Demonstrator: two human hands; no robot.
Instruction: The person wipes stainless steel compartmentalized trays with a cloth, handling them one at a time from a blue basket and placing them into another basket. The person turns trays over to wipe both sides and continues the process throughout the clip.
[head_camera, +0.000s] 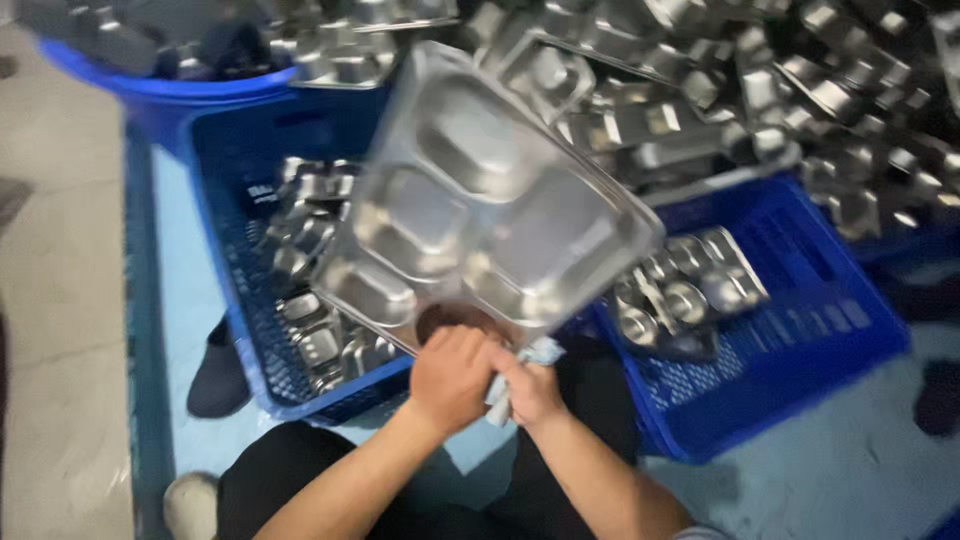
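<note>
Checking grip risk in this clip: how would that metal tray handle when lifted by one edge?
The tray is probably stiff: it juts out flat from both hands gripping one edge. Its shiny surface looks slippery. Held so far off-centre, it likely tends to tip.

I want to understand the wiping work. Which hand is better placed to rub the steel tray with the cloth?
Probably the right hand: the cloth sits bunched in it, just under the steel tray. The left hand grips the tray's lower edge, steadying it.
</note>
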